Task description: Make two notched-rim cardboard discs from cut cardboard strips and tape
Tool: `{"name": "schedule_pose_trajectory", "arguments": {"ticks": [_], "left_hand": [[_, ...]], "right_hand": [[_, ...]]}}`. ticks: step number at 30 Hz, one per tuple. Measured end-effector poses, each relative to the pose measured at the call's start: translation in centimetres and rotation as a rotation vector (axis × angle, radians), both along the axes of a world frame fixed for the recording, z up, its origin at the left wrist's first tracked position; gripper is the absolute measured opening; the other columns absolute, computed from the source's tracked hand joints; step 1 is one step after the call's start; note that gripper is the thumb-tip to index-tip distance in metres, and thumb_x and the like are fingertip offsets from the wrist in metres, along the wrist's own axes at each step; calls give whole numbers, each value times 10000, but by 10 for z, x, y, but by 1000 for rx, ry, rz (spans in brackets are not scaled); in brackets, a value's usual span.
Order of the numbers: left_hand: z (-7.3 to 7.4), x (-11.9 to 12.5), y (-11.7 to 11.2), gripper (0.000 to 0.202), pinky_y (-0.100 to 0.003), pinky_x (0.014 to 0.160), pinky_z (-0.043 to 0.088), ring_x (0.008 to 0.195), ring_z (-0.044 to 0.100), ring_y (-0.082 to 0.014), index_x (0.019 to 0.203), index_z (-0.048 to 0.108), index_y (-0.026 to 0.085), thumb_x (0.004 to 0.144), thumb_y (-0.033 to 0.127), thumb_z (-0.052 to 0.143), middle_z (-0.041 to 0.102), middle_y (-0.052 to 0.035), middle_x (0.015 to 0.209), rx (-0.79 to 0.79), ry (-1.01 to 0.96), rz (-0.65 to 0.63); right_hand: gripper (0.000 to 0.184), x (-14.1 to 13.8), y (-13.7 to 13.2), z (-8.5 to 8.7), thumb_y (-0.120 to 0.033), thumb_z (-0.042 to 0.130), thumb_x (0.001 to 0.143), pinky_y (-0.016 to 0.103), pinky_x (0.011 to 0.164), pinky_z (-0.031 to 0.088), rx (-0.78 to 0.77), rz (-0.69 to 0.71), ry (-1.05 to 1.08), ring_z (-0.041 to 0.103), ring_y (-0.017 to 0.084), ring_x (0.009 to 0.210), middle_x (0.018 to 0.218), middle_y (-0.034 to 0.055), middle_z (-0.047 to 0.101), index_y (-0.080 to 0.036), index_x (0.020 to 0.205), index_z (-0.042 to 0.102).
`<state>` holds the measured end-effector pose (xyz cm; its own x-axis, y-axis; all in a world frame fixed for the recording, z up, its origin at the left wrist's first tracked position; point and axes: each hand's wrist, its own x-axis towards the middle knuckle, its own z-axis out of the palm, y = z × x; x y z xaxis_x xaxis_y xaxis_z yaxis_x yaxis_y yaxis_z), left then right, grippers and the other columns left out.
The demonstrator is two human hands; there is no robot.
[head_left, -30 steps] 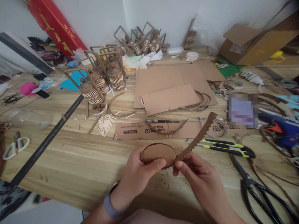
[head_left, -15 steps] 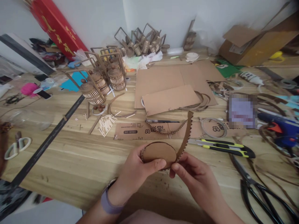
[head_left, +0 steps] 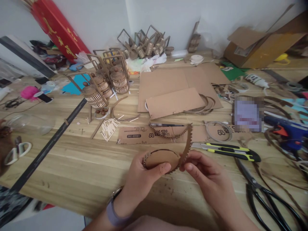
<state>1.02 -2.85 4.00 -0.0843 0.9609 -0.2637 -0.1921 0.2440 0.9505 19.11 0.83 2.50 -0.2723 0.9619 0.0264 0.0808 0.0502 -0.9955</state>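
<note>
My left hand (head_left: 141,178) grips a round cardboard disc (head_left: 160,158) just above the wooden table (head_left: 72,166), thumb pressed on its near edge. My right hand (head_left: 204,173) pinches a corrugated cardboard strip (head_left: 187,144) against the disc's right edge. The strip is wrapped round part of the rim and its free end curls upward. A watch with a purple band sits on my left wrist.
A yellow-black utility knife (head_left: 228,150) and black scissors (head_left: 267,195) lie to the right, a blue glue gun (head_left: 286,131) beyond. Cardboard sheets (head_left: 173,86) lie behind the hands, small cardboard lanterns (head_left: 103,85) and cut sticks (head_left: 108,128) at left, white-handled scissors (head_left: 16,150) far left.
The strip's free end has swung from pointing far right to curling up close beside the disc. My right hand has moved up to the disc's right edge.
</note>
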Motion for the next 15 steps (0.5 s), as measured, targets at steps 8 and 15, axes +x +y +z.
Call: {"name": "schedule_pose_trajectory", "arguments": {"ticks": [8,15], "left_hand": [[0,-1,-5,233,-263,670,515,752,669,-197,885,762,183,730,352,799,758,-29,827,-10,136,-61],[5,-3,-5,252,-275,663,501,751,659,-211,892,752,184,734,379,778,743,-36,819,1,216,-108]], "right_hand": [[253,8,0,-4,-474,686,844,246,606,591,-30,54,-5,683,156,669,750,40,714,-222,855,702],[287,3,-3,0,-514,704,810,267,611,594,-23,26,-1,687,171,683,771,49,715,-227,832,699]]}}
